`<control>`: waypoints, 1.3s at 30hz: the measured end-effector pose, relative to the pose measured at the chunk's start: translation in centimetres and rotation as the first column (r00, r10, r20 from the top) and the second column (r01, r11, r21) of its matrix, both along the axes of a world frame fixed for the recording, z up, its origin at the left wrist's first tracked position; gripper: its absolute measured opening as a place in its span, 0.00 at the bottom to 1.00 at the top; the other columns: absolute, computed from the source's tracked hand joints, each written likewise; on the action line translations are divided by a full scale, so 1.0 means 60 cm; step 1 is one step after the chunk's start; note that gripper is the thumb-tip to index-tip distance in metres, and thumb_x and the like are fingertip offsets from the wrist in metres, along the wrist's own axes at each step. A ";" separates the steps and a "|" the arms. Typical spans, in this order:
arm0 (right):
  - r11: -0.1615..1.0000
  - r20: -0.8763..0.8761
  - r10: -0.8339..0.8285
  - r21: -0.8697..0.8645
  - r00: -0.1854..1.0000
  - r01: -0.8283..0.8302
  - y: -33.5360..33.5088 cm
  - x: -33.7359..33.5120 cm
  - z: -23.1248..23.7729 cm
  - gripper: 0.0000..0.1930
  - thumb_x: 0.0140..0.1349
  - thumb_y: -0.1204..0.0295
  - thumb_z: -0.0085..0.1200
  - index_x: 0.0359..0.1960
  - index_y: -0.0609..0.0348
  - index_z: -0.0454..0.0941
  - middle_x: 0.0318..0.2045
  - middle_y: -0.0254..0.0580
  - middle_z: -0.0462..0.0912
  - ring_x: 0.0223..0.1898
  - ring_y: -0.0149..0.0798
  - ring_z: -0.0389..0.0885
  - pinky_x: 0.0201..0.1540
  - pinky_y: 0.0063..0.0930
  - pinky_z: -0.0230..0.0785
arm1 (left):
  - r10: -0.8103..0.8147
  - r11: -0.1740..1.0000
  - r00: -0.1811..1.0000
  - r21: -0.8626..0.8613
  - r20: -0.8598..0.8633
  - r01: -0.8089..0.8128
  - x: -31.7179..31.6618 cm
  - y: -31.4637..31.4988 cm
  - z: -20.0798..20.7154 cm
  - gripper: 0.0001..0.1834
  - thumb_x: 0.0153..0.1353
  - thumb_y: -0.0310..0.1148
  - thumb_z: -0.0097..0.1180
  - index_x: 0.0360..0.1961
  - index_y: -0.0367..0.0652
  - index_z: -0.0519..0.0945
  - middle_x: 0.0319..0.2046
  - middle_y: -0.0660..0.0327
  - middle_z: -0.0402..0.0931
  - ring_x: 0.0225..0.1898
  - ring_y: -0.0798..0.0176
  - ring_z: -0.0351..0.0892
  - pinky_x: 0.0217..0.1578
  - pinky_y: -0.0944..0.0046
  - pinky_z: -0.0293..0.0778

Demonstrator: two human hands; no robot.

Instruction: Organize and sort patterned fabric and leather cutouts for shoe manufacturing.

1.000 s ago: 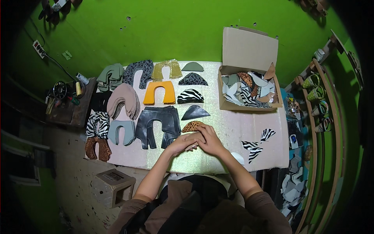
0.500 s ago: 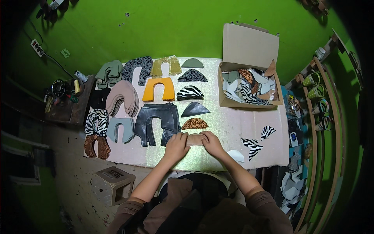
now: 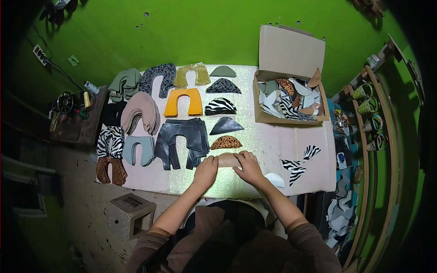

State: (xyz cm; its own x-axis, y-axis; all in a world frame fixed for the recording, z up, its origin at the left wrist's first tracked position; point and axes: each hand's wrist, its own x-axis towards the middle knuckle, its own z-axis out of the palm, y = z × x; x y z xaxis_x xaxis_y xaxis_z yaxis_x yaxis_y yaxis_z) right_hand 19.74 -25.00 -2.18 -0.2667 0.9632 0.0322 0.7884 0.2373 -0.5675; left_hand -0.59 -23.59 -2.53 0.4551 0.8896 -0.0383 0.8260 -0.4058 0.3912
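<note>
A brown half-moon piece (image 3: 228, 160), ribbed and leather-like, lies on the table between my hands. My left hand (image 3: 207, 171) is closed at its left end, and my right hand (image 3: 248, 167) grips its right end with the thumb along the lower edge. Just beyond it is a leopard-print half-moon piece (image 3: 226, 142). Farther up the same column lie a black piece (image 3: 226, 126), a zebra-print stack (image 3: 221, 106), a dark patterned piece (image 3: 223, 85) and a green piece (image 3: 223, 71). A white curved piece (image 3: 274, 180) rests right of my right forearm.
Stacks of arch-shaped pieces, among them black (image 3: 172, 136), orange (image 3: 171, 107) and pink (image 3: 136, 109), fill the table's left side. An open cardboard box (image 3: 280, 119) of scraps stands at the back right. Zebra-print scraps (image 3: 297, 173) lie near the right edge. A stool (image 3: 132, 211) stands front left.
The brown half-moon piece has shifted slightly away from me, closer to the leopard-print one, with both hands still on its ends. The whole view has moved a little.
</note>
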 end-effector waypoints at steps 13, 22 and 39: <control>0.997 0.005 0.063 0.045 0.998 -0.063 0.016 -0.014 0.001 0.28 0.49 0.68 0.59 0.55 0.55 0.67 0.48 0.45 0.71 0.50 0.48 0.69 0.53 0.38 0.61 | -0.041 0.998 0.996 0.049 0.080 0.037 0.012 0.012 0.007 0.31 0.48 0.31 0.59 0.55 0.35 0.66 0.44 0.52 0.70 0.45 0.51 0.72 0.45 0.58 0.71; 0.996 -0.035 0.045 0.078 0.998 -0.042 0.011 -0.012 -0.010 0.22 0.50 0.70 0.58 0.49 0.55 0.72 0.49 0.45 0.71 0.52 0.48 0.68 0.53 0.40 0.61 | -0.078 0.996 0.994 0.045 0.074 0.075 0.010 0.007 0.004 0.27 0.51 0.32 0.58 0.53 0.37 0.68 0.49 0.50 0.68 0.47 0.49 0.71 0.46 0.55 0.71; 0.998 -0.002 0.045 -0.047 0.999 -0.045 -0.031 0.114 0.022 0.15 0.52 0.71 0.53 0.44 0.56 0.74 0.41 0.45 0.73 0.47 0.48 0.70 0.50 0.40 0.63 | -0.112 0.979 0.963 0.193 0.245 0.065 0.152 -0.042 0.017 0.13 0.53 0.33 0.54 0.40 0.41 0.74 0.41 0.56 0.71 0.43 0.52 0.70 0.43 0.55 0.65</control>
